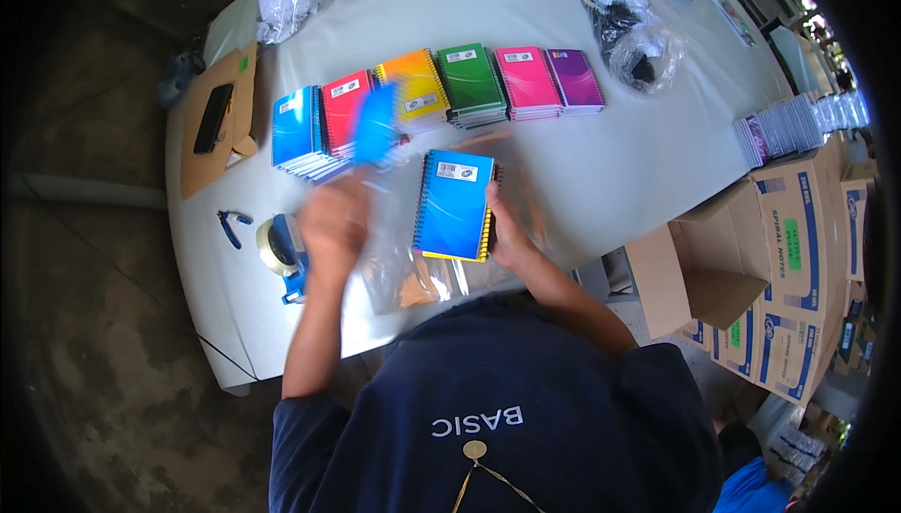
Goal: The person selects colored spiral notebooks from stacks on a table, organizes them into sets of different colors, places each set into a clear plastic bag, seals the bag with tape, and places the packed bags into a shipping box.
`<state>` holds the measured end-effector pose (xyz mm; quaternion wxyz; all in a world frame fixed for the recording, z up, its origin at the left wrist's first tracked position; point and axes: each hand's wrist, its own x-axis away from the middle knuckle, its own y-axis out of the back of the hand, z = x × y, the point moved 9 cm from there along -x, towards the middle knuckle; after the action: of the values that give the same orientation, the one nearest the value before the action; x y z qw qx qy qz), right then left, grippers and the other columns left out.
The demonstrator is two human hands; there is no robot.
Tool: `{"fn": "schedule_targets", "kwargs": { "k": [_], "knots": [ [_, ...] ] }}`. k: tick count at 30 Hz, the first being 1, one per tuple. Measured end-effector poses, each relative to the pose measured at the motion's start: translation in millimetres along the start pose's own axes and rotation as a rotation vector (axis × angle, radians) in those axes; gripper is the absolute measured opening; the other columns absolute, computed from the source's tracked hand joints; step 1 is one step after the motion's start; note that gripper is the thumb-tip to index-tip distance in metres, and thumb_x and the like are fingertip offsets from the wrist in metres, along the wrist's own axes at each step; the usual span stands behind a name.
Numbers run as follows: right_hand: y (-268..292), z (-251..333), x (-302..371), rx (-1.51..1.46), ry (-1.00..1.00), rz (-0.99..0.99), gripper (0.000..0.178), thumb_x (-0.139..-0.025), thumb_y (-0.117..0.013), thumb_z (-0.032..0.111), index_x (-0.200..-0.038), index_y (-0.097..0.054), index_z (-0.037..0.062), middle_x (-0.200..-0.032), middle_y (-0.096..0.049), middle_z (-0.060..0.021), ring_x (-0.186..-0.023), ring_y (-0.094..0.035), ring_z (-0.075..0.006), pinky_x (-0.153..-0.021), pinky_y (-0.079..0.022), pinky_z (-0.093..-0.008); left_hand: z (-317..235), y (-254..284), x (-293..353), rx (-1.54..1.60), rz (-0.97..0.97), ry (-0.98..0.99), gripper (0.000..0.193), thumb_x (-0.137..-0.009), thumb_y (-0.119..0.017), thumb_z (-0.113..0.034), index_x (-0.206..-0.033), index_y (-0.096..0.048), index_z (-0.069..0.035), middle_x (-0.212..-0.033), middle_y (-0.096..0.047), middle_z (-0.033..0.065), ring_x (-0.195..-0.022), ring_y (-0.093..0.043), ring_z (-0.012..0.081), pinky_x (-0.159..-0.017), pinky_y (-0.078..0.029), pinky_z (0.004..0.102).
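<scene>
In my right hand (511, 229) is a small stack of spiral notebooks (453, 208), gripped along its right side. A blue cover with a white label lies on top, and a yellow edge shows beneath. My left hand (335, 219) is raised to the left of this stack, smeared by motion, with its fingers curled. From it a blurred blue notebook (376, 125) sticks up, tilted, in front of the red stack (347, 100). Beneath my hands lies a clear plastic bag (413, 286).
A row of notebook stacks runs across the table: blue (297, 128), yellow (410, 81), green (471, 76), pink (527, 76) and purple (575, 78). At left are a tape dispenser (286, 250), small cutters (232, 227) and a phone (214, 119) on cardboard. An open carton (718, 260) stands right.
</scene>
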<state>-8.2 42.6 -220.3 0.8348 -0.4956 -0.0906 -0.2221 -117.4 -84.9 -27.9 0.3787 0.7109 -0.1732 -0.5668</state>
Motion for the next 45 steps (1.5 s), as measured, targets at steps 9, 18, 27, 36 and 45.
{"fn": "schedule_targets", "kwargs": {
  "k": [9, 18, 27, 36, 45],
  "knots": [
    [-43.5, 20.5, 14.6, 0.558, 0.245, 0.26, 0.073, -0.072, -0.076, 0.011, -0.132, -0.036, 0.0017, -0.123, -0.05, -0.0103, -0.115, -0.048, -0.0197, -0.098, -0.04, -0.0361, -10.1, -48.8, 54.7, 0.883, 0.237, 0.671, 0.09, -0.07, -0.077, -0.018, -0.142, -0.023, -0.006, -0.132, -0.04, 0.0191, -0.122, -0.042, 0.0319, -0.104, -0.03, 0.0422],
    [-29.3, 4.3, 8.3, 0.695, 0.524, 0.284, 0.099, -0.059, -0.087, 0.037, -0.134, -0.032, 0.0029, -0.124, -0.049, -0.0122, -0.116, -0.048, -0.0221, -0.1, -0.038, -0.0359, -30.5, -117.2, 118.4, 1.402, 0.225, 0.87, 0.078, -0.06, -0.075, 0.0, -0.123, -0.03, -0.007, -0.112, -0.045, 0.0089, -0.107, -0.05, 0.0203, -0.092, -0.044, 0.0339],
    [-8.0, -6.0, 3.9, 0.807, 0.536, 0.287, 0.1, -0.051, -0.089, 0.044, -0.128, -0.038, 0.004, -0.121, -0.05, -0.0101, -0.115, -0.048, -0.019, -0.096, -0.04, -0.0328, -25.2, -136.0, 134.5, 1.201, 0.263, 0.745, 0.098, -0.052, -0.092, -0.026, -0.125, -0.029, -0.005, -0.118, -0.043, 0.0111, -0.112, -0.046, 0.0229, -0.097, -0.039, 0.0355],
    [-35.2, 17.2, 15.8, 0.729, 0.458, 0.186, 0.068, -0.079, -0.065, 0.036, -0.132, -0.038, 0.0021, -0.125, -0.049, -0.0144, -0.114, -0.048, -0.0213, -0.099, -0.036, -0.0339, -13.1, -79.3, 113.6, 1.116, 0.021, 0.815, 0.069, -0.081, -0.061, -0.033, -0.134, -0.027, -0.004, -0.133, -0.035, 0.015, -0.128, -0.032, 0.027, -0.103, -0.025, 0.0434],
    [-39.5, 17.8, 15.7, 0.644, 0.459, 0.199, 0.066, -0.078, -0.063, 0.035, -0.13, -0.04, 0.0015, -0.12, -0.051, -0.0138, -0.11, -0.049, -0.02, -0.098, -0.036, -0.0333, -24.5, -88.0, 116.3, 1.155, 0.152, 0.77, 0.104, -0.07, -0.074, -0.049, -0.143, -0.013, -0.007, -0.14, -0.026, 0.0175, -0.133, -0.026, 0.0313, -0.108, -0.023, 0.045]
  ]
}}
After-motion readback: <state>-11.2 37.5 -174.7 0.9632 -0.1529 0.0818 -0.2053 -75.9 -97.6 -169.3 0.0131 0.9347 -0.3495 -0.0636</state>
